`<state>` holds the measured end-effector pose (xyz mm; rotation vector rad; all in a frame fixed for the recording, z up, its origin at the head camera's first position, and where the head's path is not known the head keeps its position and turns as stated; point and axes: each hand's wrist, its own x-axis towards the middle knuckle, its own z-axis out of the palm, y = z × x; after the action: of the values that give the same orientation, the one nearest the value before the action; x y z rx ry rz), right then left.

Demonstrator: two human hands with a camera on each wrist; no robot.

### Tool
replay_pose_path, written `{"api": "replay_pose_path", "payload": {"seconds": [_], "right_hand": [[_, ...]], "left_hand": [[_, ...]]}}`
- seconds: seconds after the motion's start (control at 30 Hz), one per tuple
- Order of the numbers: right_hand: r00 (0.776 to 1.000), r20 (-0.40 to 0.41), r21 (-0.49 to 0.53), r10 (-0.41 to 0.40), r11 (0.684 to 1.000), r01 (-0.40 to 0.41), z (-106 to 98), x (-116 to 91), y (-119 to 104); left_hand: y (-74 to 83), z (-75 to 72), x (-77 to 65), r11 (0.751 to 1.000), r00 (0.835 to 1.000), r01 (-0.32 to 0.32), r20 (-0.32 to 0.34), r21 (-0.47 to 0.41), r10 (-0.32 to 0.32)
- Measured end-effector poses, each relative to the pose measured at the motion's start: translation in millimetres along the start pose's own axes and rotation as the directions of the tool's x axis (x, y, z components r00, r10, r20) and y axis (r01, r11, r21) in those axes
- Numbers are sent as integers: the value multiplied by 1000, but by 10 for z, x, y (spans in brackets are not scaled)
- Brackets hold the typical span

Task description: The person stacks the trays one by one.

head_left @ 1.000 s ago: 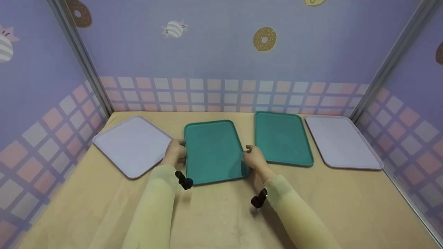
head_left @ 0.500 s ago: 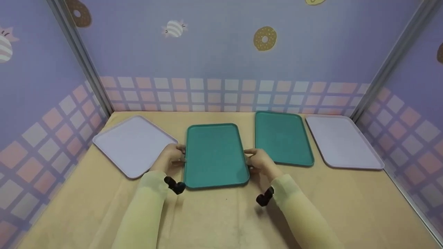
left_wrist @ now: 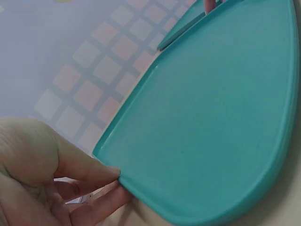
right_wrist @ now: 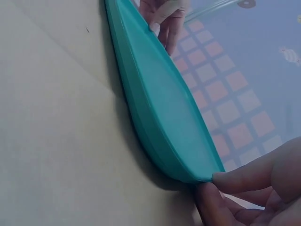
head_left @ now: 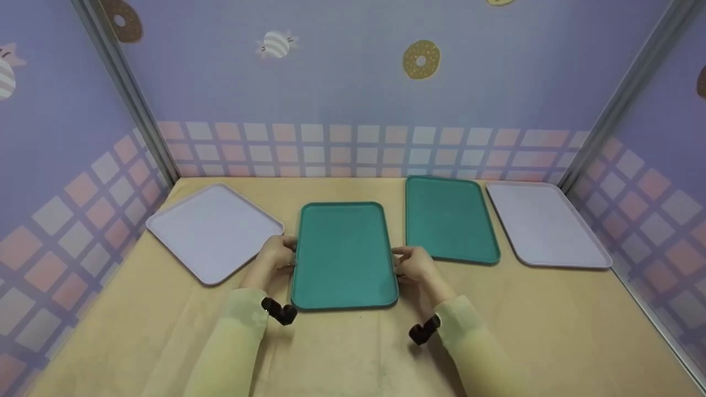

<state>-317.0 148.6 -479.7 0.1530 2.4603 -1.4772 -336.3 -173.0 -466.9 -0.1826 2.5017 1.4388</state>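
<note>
A green rectangular tray (head_left: 345, 256) lies in front of the person in the head view, its short side facing them. At its left edge the left hand (head_left: 277, 255) pinches the rim; the left wrist view shows the thumb (left_wrist: 106, 173) on top and fingers below. On the opposite edge the right hand (head_left: 415, 264) grips the rim likewise, its thumb (right_wrist: 235, 181) over the lip in the right wrist view and a finger underneath. The near side wall of the tray (right_wrist: 141, 113) sits close over the tabletop, casting a thin shadow.
A second green tray (head_left: 452, 220) is at the back right, beside a pale lilac tray (head_left: 549, 226). Another pale lilac tray (head_left: 215, 234) lies turned cornerwise at the left. Patterned walls (head_left: 353, 82) enclose the beige tabletop (head_left: 353, 358) at the back and both sides.
The middle green tray has come toward the person and turned from slightly slanted to nearly straight. Both hands have moved nearer with it. The other trays stay where they were.
</note>
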Motion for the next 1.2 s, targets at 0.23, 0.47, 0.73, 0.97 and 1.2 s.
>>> {"api": "replay_pose_path", "payload": {"seconds": [0.23, 0.47, 0.73, 0.97, 1.2], "right_hand": [[1000, -13, -1, -8, 1000, 8, 0, -52, 44], [1000, -17, 5, -7, 1000, 7, 20, -82, 62], [998, -12, 6, -59, 998, 59, 36, -95, 101], [998, -22, 5, -57, 998, 57, 47, -92, 123], [999, -24, -14, -35, 999, 35, 37, -98, 131]], "left_hand": [[-44, 107, -98, 1000, 998, -11, -68, -21, 9], [-107, 176, -156, 999, 988, -29, -150, -40, 22], [-155, 190, -219, 998, 988, -27, -156, -57, 17], [-169, 180, -249, 997, 986, -9, -168, -72, -4], [-225, 199, -273, 993, 983, -17, -182, -116, -4]]}}
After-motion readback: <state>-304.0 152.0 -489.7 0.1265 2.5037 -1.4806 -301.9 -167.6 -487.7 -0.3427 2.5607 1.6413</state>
